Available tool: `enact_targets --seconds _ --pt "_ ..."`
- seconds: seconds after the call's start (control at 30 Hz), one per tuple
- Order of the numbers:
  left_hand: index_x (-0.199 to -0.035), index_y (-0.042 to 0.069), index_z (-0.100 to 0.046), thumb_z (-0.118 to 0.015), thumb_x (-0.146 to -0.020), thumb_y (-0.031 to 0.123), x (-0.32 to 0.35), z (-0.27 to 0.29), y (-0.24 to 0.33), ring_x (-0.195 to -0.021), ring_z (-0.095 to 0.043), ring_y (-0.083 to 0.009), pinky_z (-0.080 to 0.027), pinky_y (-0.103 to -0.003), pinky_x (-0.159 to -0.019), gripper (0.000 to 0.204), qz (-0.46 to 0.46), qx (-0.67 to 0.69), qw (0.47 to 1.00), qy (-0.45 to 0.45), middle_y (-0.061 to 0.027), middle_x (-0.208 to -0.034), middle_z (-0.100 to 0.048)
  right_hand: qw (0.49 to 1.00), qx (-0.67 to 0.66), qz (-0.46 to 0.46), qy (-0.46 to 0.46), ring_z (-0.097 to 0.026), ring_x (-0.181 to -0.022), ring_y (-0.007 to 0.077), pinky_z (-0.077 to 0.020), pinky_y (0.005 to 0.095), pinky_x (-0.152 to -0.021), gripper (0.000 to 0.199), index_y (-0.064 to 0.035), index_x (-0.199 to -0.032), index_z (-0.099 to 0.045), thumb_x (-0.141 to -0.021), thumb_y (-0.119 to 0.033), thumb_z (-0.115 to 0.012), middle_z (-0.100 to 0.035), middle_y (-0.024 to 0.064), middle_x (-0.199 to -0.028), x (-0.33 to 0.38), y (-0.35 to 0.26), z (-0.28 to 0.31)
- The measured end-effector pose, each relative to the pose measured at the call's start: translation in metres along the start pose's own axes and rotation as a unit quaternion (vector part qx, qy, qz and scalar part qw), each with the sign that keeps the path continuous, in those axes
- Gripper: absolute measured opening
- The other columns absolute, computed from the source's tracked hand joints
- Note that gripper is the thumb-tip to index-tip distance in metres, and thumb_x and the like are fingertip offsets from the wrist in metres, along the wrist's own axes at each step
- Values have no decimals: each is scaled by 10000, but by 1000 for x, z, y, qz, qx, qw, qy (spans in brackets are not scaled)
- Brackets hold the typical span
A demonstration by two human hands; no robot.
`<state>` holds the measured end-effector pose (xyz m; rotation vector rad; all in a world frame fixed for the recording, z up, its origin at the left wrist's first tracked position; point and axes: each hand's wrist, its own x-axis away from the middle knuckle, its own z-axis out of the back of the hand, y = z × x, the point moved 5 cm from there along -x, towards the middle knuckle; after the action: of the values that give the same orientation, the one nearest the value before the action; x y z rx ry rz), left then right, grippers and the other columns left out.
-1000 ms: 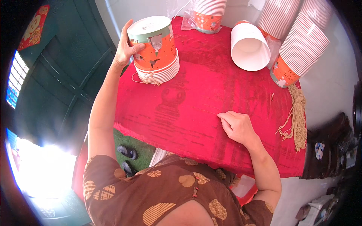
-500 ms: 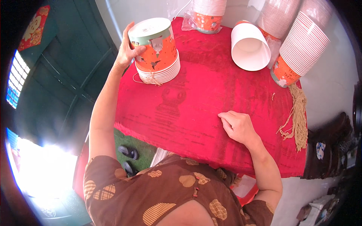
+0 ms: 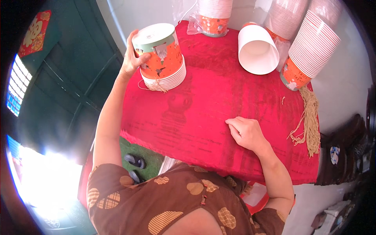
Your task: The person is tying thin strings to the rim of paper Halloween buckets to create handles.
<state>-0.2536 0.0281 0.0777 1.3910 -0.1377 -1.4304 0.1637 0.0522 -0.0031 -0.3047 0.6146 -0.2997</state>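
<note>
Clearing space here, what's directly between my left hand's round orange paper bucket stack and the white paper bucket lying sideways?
The head view shows only bare red cloth between stack and bucket.

- The cups (image 3: pixel 168 56) are in one stack, upside down, each pushed inside the next.
- They stand on the red cloth (image 3: pixel 211 102), near its left edge.
- The top cup shows its flat, round, white bottom.
- Its side is orange, with a green band up high, and gray and black pictures, one like a bat.
- Below, many white rims sit close together like rings.
- The string (image 3: pixel 157 85) is thin and tan. It lies messy at the front rims, and one loop pokes out to the left.
</note>
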Motion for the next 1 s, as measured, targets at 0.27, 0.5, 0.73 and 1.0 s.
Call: enact_targets --seconds 0.27,0.5,0.73,1.0 --pt "-1460 32 -163 -834 -605 496 1 2 3 -1299 -384 -315 -281 -411 -1108 1182 -12 16 1000 -8 -196 -1371 -398 1000 10 10 10 -636 -639 298 -518 387 -556 118 -44 -922 -667 -812 -77 -638 -643 124 -759 3 1 -3" --pt "-1494 -8 -69 -844 -676 419 9 8 14 -1374 -300 -298 -232 -406 -1138 1205 -9 -79 997 23 -233 -1465 -299 1000 15 17 17 -632 -652 306 -519 408 -568 110 -75 -910 -662 -825 -133 -624 -633 114 -748 6 3 -4" --pt "-1251 -3 -435 -620 -800 30 42 -33 112 -1206 -460 -368 -372 -430 -1027 488 -223 -288 909 203 -220 -1289 -458 1000 11 14 -13 -637 -670 298 -524 398 -583 130 -59 -918 -660 -833 -146 -615 -640 116 -780 4 2 -1" --pt "-867 -18 -608 -636 -847 99 30 -214 100 -702 -640 -246 -505 -356 -617 123 -31 -49 994 -87 -161 -800 -633 999 -35 -23 -2 -635 -673 308 -524 405 -590 115 -64 -915 -669 -834 -128 -617 -635 118 -771 5 5 1"
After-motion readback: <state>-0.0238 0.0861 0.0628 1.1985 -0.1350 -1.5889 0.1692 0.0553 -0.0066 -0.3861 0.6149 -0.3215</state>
